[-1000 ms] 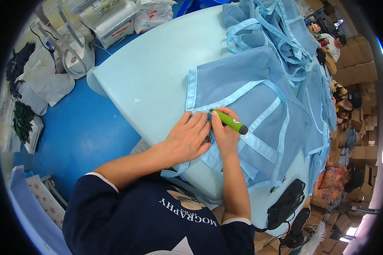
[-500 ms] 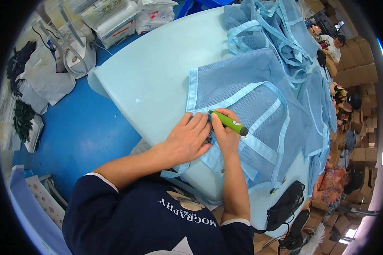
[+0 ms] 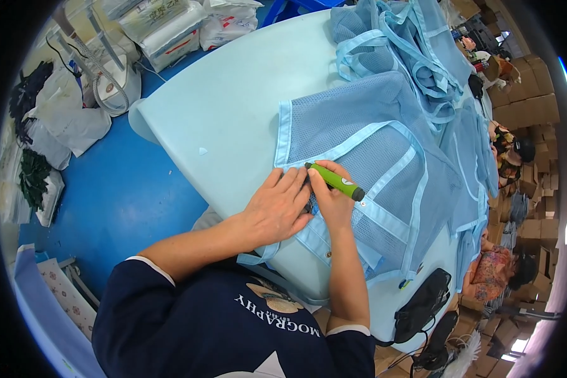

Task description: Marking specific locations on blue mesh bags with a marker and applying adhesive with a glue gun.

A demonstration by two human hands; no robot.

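A blue mesh garment [image 3: 346,104] with lighter blue binding strips lies spread over the pale table. My left hand [image 3: 277,208] presses flat on its near left edge, fingers stretched out side by side. Beside those fingertips, my right hand [image 3: 332,201] grips a thick green marker [image 3: 337,181] with dark ends. The marker lies slanted, its left end close to the light binding by my left fingers. Something small and dark shows partly beneath my left hand; I cannot make out what it is. Metal snaps sit on the binding near my right wrist.
More blue mesh pieces [image 3: 416,57] are heaped at the table's far right. A black pouch [image 3: 423,302] lies at the near right edge. Left of the pale table [image 3: 233,82] stand a white hose machine [image 3: 118,88] and plastic bags [image 3: 69,113]. Other people sit beyond the right side.
The green marker and my right hand have shifted very slightly to the left. My left hand stays in place. A person at the far right has changed posture.
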